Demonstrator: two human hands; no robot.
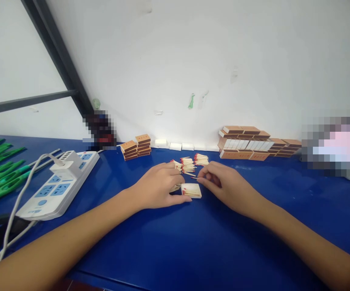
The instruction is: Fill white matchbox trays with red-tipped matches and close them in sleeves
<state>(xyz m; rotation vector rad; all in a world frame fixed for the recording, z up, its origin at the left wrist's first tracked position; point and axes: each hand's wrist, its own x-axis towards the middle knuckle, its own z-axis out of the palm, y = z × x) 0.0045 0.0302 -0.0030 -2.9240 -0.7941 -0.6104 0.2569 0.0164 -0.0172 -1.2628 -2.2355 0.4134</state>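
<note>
A small white matchbox tray [195, 187] lies on the blue table with a few red-tipped matches along its near side. My left hand [162, 186] grips the tray from the left, its thumb along the near edge; its other fingers are bent and partly hide the tray's left end. Between thumb and forefinger, my right hand [220, 184] pinches a single match [193, 178] just beyond the tray. Loose piles of red-headed matches [188, 165] lie behind both hands. Some matches are partly covered by my left hand.
Brown matchboxes [143, 139] are stacked at the back left. A larger matchbox stack [244, 155] stands at the back right. White trays [175, 146] line the wall. A power strip [62, 194] with cables and green-handled tools [1, 184] occupy the left side.
</note>
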